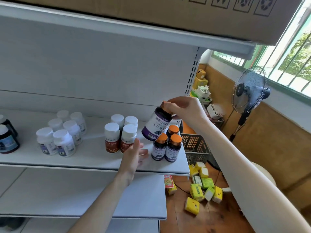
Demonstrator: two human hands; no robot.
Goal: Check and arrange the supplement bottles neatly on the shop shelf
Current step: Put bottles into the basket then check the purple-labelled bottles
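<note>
I see a big cardboard box point(168, 12) on the top board, w/ the white shop shelf point(75, 159) below it. To the right, a standing fan point(249, 89) by the window. A dark crate point(196, 143) sits on the floor just past the shelf end, w/ yellow and green packs point(196, 193) scattered near it.

On the shelf, L to R:
- dark bottles point(7, 140) at the frame edge
- a cluster of white bottles point(63, 132)
- four red-label bottles point(117, 135) w/ white caps
- three purple bottles point(168, 146) w/ orange caps, upright at the right end.

My right hand point(186, 110) grips the orange cap of a fourth purple bottle point(155, 126). It's tilted, in the air just above and left of the standing three.

My left hand point(133, 157) holds nothing, fingers straight, over the shelf's front edge, in front of the red-label bottles. Can't tell if it touches the board.
</note>
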